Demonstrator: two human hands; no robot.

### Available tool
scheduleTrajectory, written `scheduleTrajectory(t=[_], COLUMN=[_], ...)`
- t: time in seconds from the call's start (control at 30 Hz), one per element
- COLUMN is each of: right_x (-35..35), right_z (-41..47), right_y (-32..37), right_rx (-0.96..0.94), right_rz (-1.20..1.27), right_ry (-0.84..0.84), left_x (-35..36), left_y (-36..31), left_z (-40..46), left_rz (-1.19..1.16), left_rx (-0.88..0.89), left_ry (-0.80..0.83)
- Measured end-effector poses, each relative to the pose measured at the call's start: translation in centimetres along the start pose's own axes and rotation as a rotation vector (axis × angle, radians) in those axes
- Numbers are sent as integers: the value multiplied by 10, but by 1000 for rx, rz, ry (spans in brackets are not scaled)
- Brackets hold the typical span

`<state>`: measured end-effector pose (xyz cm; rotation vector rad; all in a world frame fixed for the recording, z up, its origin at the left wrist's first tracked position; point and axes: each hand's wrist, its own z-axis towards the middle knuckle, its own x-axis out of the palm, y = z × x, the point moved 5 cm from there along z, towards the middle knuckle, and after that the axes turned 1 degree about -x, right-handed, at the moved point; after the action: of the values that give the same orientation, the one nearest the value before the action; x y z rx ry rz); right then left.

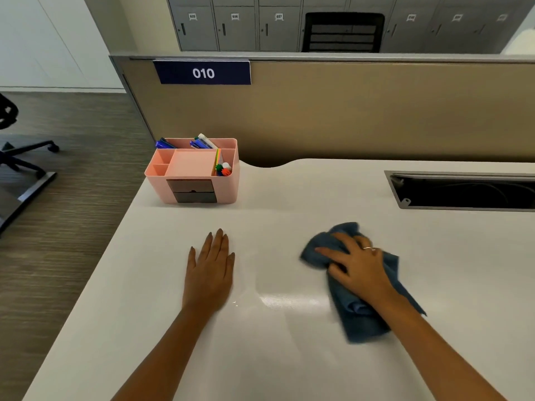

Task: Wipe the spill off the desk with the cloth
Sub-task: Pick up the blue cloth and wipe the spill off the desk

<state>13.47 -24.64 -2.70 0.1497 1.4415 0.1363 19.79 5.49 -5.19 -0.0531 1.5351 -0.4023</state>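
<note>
Pink organizer (192,172) is sitting at the table's (162,328) far left corner, left hand (210,270) is lying flat with fingers spread open, and the right hand (357,263) is gripping the bunched blue cloth (357,319), pressing it down right of a wet sheen (278,301).

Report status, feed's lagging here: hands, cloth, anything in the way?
Left hand flat on desk, empty. Right hand pressing blue cloth. Pink organizer far back, clear.
</note>
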Motion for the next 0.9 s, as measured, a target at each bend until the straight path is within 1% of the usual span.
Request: scheduleTrajectory(t=[0.07,0.13,0.23,0.3,0.4,0.57,0.63,0.7,0.77,0.83,0.9], right_x=[-4,-6,0,10,22,40,47,48,43,35,27], right_z=[10,29,66,87,108,105,94,91,94,96,96], right_y=[-35,-53,-46,-26,19,116,142,147,134,107,67], right_rx=[173,308,408,435,376,119,36,2,13,80,201], right_rz=[-41,-65,-46,-43,-24,7,17,27,40,20,-12], right_ry=[-24,-45,-35,28,94,104,97,91,70,36,15], left_x=[0,-1,-2,-1,1,1,0,1,2,3,3], left_y=[0,-1,-2,-2,-1,-1,-1,0,0,0,3], left_z=[0,-1,0,0,1,-1,-1,0,0,1,0], left_rz=[3,4,6,17,25,47,52,51,53,55,43], left_rx=[0,0,0,0,0,0,2,3,6,8,7], left_ry=[4,4,0,-4,-2,-4,1,10,18,16,0])
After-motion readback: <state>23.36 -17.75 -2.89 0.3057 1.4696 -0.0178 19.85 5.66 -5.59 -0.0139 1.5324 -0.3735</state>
